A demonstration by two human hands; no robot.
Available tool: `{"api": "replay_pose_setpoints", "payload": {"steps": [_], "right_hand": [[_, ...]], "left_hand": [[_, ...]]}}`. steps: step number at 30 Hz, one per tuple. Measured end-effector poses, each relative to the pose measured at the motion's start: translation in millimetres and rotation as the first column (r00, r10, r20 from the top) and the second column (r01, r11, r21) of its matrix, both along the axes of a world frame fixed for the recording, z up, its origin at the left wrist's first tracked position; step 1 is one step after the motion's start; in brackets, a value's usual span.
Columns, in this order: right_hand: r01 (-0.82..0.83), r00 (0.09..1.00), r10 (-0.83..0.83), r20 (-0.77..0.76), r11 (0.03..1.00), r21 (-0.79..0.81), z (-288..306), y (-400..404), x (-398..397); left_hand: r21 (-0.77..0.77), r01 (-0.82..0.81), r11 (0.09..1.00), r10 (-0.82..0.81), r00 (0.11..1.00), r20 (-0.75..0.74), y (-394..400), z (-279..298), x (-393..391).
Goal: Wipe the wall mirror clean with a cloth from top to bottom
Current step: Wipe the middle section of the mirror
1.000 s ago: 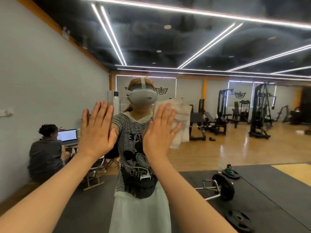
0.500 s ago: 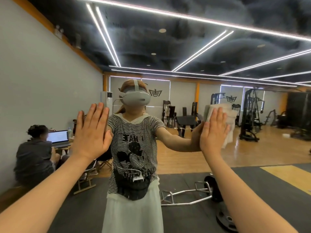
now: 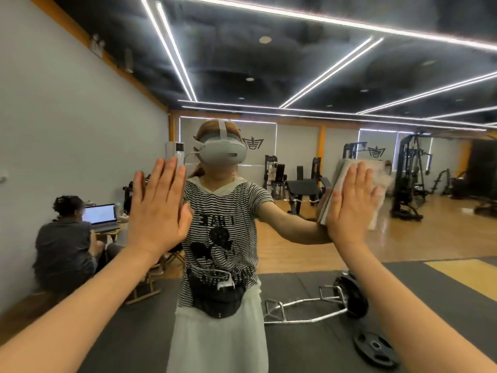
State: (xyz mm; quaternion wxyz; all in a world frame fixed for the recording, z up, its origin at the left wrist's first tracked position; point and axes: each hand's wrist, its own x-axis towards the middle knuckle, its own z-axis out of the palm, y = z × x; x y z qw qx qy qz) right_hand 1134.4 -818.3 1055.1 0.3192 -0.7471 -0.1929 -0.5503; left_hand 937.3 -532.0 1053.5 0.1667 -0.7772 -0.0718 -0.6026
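Pressing the cloth flat on the wall mirror with the right hand, fingers straight and close together, palm pushing, not curling round it. Sitting now far out to the right side of the glass, about level with the head in the reflection. Sliding sideways a lot in the last second: starting near the middle, right beside the reflected face, and ending up well off to the right. Staying at about the same height the whole way, so probably doing one long sideways stroke high up, with the lower glass waiting for its turn.

Holding the left hand up flat too, fingers straight and together, carrying nothing. Keeping almost the same spot as before, likely leaning on the glass for balance, though hard to tell if really touching.

Hiding most of the cloth under the right hand, with only blurry edges peeking out. Not showing the mirror's top or bottom edge anywhere. Not showing any smudges or wet marks clearly either, so hard to say which parts are clean.
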Motion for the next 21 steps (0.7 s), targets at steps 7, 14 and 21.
{"api": "replay_pose_setpoints", "payload": {"steps": [7, 14, 21], "right_hand": [[-0.027, 0.986, 0.056, 0.156, 0.983, -0.182, -8.4, 77.6, -51.0], [-0.001, 0.955, 0.115, 0.274, 0.923, -0.384, -12.9, 51.5, -32.6], [0.009, 1.000, -0.003, 0.027, 0.970, -0.245, -22.3, -44.4, 17.6]], "left_hand": [[-0.002, -0.005, 1.000, 0.005, 1.000, -0.017, 1.3, 1.8, -2.6], [-0.007, 0.018, 1.000, -0.018, 0.999, -0.040, 0.4, 2.0, -6.1], [-0.044, 0.013, 0.999, -0.015, 0.999, -0.052, -1.9, 2.0, -6.3]]}}
